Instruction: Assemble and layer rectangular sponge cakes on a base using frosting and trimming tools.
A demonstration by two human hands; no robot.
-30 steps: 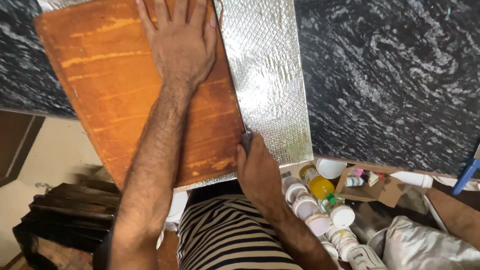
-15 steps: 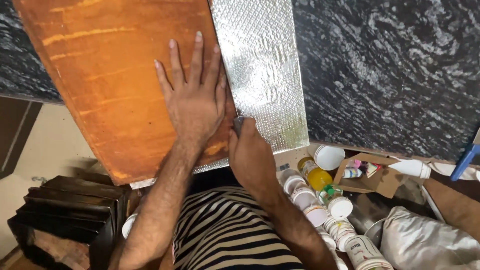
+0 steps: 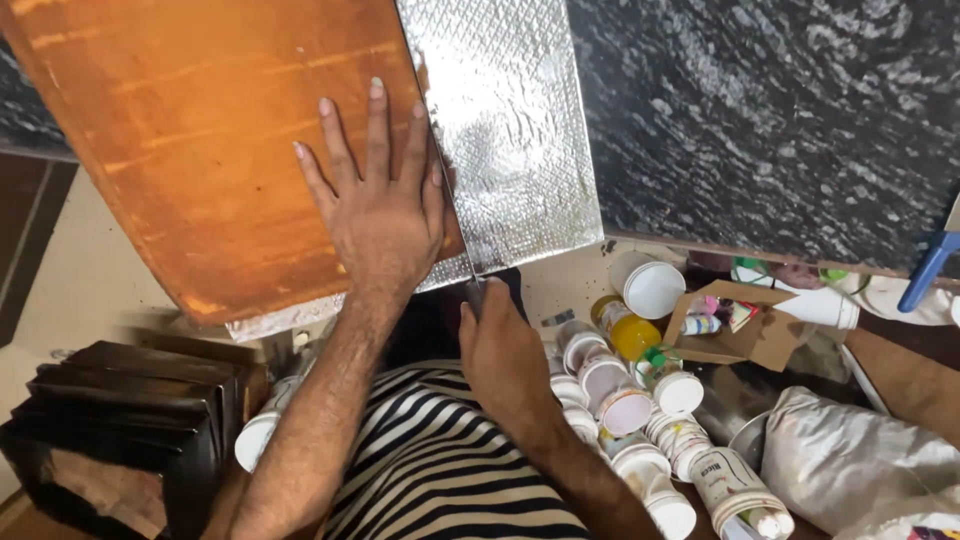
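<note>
Beside the silver sheet, to its lower right, paint pots, a yellow bottle and an open cardboard box crowd the floor, and a stack of dark boards sits to its lower left; nothing blocks the cutting edge. An orange wooden board lies over the sheet's left part, tilted, its long right edge running from top to bottom. The left hand presses flat on the board with fingers spread wide, beside that edge. The right hand is closed around a knife just below the sheet's lower edge, the blade pointing up along the board's edge.
</note>
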